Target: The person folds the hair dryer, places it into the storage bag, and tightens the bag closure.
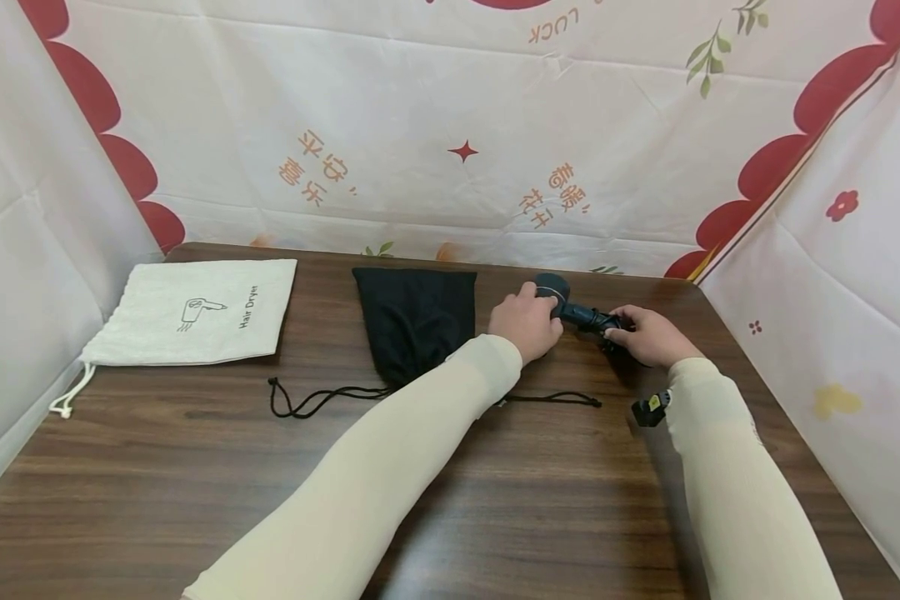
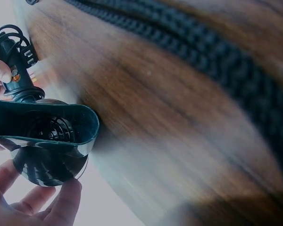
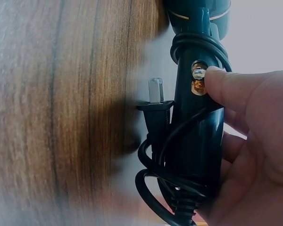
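Observation:
A dark green hair dryer (image 1: 552,287) is at the back right of the table, its cord wound around the handle (image 3: 195,141). My left hand (image 1: 525,323) holds the dryer's head, fingers curved round its rounded body (image 2: 52,165). The flat nozzle (image 2: 92,125) faces the left wrist camera. My right hand (image 1: 652,335) grips the handle, with the thumb beside the gold-framed switch (image 3: 198,77). A two-pronged plug (image 3: 155,108) sticks out next to the handle. In the head view, the left hand hides part of the dryer's head.
Left of the hands lies a black drawstring pouch (image 1: 420,317), its cords (image 1: 322,400) spread to both sides, partly under the left sleeve. A white bag (image 1: 217,342) printed "Hair Dryer" lies at the far left. Printed white curtains (image 1: 420,100) stand behind and beside the table.

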`<state>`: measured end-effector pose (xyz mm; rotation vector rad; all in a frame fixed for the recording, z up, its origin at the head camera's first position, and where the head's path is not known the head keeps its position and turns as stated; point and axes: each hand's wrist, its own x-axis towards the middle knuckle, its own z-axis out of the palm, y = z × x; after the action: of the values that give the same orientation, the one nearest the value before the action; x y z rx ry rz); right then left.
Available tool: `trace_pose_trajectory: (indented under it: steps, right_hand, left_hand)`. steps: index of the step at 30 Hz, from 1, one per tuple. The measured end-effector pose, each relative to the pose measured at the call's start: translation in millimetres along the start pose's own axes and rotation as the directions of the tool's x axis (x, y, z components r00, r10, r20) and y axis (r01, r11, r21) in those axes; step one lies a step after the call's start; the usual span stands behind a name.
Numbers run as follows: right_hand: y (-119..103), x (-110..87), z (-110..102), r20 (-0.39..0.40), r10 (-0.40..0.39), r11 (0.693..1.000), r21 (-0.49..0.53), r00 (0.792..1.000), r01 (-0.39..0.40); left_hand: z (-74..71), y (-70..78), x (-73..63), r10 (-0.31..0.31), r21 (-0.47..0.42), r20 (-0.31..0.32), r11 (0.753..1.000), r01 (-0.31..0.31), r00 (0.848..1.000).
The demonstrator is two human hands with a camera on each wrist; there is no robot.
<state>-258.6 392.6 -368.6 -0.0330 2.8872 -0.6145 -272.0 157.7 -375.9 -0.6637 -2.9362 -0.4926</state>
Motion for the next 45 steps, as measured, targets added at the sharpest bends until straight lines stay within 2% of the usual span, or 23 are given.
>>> trace_pose_trajectory:
  steps: [16,29,45]
  right_hand:
    - [-1.1,-1.1,0.1,0.005,-0.01,1.0,-0.017,1.0,0.01]
    - [-2.4,-1.4,-1.8,0.029,-0.016,1.0,-0.006,0.999,0.016]
    - [0.4,0.7,-2.1,0.055,-0.018,1.0,0.007,0.998,0.018]
  left_hand:
    - [0.6,-0.7,-0.4,-0.008,-0.016,-0.005,1.0,0.007,1.0]
    - [-0.7,-2.2,4.0,-0.008,-0.021,0.054,1.0,0.009,0.999]
    - [-2.9,-1.9,2.3,-0.016,-0.011,0.069,1.0,0.016,0.998]
